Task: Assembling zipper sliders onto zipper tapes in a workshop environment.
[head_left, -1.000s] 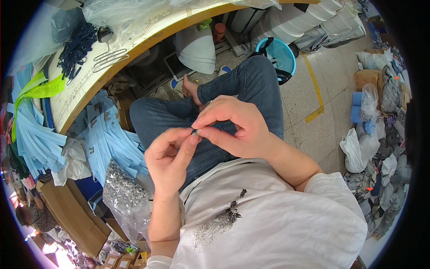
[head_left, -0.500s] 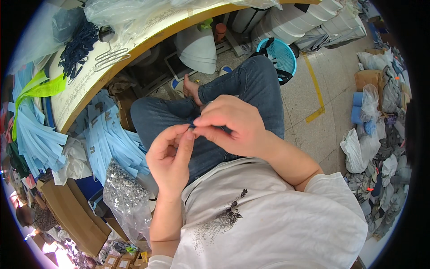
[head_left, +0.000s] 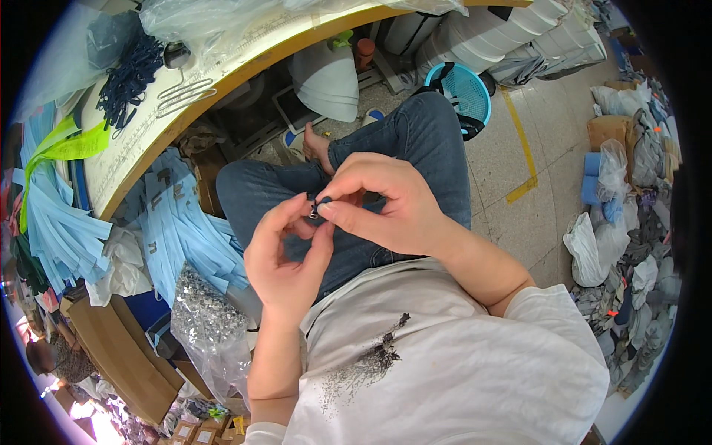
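— How far along are you?

— Hard to judge. To my left a clear plastic bag of small silver metal pieces [head_left: 204, 315] sits nearly full beside the pale blue strips of fabric [head_left: 174, 230] piled under the curved wooden desk [head_left: 222, 81], so I'd say most of the work is left. Only one piece is in hand.

— Where is it?

— Over my lap, a tiny dark piece with a silver metal bit [head_left: 315, 208]. My right hand [head_left: 386, 204] pinches it from the far side, thumb and forefinger closed on it. My left hand [head_left: 285, 256] comes up from below, its fingers [head_left: 320, 237] curled and touching it; whether they grip I cannot tell.
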The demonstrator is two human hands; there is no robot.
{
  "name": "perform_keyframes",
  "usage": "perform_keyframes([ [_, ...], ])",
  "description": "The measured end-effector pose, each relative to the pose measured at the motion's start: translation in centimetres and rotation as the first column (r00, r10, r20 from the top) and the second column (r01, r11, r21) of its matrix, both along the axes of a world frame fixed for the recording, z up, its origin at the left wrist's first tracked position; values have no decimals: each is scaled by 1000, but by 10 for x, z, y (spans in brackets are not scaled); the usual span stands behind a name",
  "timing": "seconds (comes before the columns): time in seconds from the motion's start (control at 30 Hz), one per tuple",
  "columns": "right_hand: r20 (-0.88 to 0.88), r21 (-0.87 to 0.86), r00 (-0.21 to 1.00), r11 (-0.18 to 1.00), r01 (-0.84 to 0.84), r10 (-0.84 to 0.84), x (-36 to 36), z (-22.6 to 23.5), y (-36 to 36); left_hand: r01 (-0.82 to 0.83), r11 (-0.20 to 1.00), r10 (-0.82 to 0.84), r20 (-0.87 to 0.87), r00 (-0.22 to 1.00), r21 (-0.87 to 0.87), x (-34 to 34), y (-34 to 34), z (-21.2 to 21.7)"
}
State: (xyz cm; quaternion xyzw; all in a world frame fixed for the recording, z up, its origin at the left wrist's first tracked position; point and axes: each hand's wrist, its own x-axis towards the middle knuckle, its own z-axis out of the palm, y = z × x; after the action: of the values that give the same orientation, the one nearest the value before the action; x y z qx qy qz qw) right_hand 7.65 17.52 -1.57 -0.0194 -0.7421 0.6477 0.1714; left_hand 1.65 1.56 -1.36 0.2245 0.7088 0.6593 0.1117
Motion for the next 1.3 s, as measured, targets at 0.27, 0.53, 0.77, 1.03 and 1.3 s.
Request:
perform_keyframes([
  [0.27, 129, -330, 989, 943, -26, 72, 4, -4, -3, -32, 979, -43, -360, 932, -200, -8, -1, -1],
  [0.53, 219, -640, 969, 766, 55, 113, 0, -1, 0, 56, 989, -75, 139, 988, 136, -5, -6, -6],
  [0.77, 326, -640, 938, 757, 128, 118, -5, 7, -8, 94, 918, -169, 166, 972, 385, -5, -3, -10],
  [1.03, 394, -618, 905, 775, 133, 159, -11, 11, -12, 167, 848, -249, 100, 963, 502, -15, 0, -14],
  [1.3, 50, -369, 999, 929, 29, -11, -54, 70, 10, 17, 945, -146, 372, 917, 328, -20, -8, 6],
])
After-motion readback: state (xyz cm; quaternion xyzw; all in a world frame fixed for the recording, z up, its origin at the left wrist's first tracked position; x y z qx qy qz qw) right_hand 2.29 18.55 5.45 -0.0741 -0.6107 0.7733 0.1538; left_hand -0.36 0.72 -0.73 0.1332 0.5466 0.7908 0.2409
